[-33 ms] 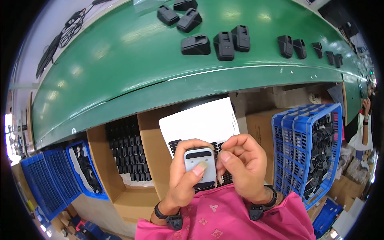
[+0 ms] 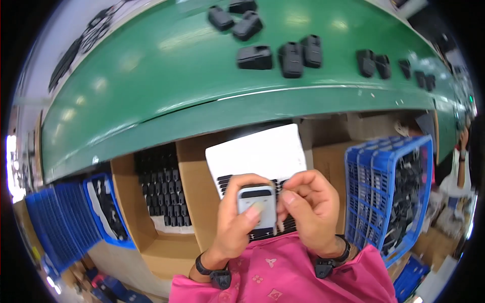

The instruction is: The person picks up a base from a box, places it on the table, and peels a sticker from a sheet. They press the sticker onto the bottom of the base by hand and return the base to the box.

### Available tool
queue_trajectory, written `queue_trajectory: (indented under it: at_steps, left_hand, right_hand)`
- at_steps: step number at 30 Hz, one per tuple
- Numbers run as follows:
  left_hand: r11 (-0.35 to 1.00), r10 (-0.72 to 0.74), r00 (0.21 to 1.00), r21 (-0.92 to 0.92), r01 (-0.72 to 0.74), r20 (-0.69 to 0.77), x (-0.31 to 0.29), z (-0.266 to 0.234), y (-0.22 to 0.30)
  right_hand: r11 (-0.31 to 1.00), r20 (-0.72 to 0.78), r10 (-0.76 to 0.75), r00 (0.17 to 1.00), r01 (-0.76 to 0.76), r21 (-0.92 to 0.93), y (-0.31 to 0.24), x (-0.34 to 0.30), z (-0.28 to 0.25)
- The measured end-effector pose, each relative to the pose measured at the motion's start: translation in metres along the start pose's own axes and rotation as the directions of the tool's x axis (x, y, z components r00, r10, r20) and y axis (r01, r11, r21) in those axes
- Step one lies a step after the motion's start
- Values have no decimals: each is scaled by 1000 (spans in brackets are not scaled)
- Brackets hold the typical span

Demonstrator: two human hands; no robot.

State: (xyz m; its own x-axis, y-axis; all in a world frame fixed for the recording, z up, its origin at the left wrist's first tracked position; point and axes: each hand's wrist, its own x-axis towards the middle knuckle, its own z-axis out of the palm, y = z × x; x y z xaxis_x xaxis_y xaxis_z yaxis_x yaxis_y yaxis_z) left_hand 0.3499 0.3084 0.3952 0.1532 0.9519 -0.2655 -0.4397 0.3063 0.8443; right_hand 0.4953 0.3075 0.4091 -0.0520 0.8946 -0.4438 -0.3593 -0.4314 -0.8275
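Note:
My left hand (image 2: pixel 231 222) is closed around a small flat rectangular case (image 2: pixel 268 216) with a pale grey face and black ends. Its thumb lies across the face, and the fingers wrap behind the far edge. Beside the case's right edge, my right hand (image 2: pixel 318 214) has its thumb and forefinger pinched together with the other fingers curled. Whatever sits in that pinch is too small to make out. Under both hands is a white sheet (image 2: pixel 257 151), with rows of black slotted parts (image 2: pixel 225 181) showing along its near edge.
Black angular holders (image 2: pixel 291 59) stand in groups on the green bench (image 2: pixel 151 86). A cardboard box (image 2: pixel 194 202) at left holds rows of black pieces (image 2: pixel 164 194). Blue crates (image 2: pixel 371 187) with black parts flank me. At far right is another person's arm (image 2: pixel 462 166).
The whole view has shifted slightly, with the bench items now a little further right and blurred. My hands keep the same hold on the case.

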Motion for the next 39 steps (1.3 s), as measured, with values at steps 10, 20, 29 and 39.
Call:
queue_trajectory:
  at_steps: [10,20,29,39]
  left_hand:
    - [821,474,802,512,-253,-363,-44,-143,-2]
    - [299,182,452,487,820,-873,-254,-515,-145]
    - [255,223,199,254,933,-954,-258,-589,-227]
    - [301,243,402,463,834,-883,-261,-623,-254]
  right_hand:
    - [994,-424,-99,900,70,-83,25,99,-85]
    - [984,42,-83,996,75,162,4,166,-148]
    - [993,-239,-118,964,114,-29,-5,166,-154]
    - [1000,-378,14,926,-13,4,-11,165,-141]
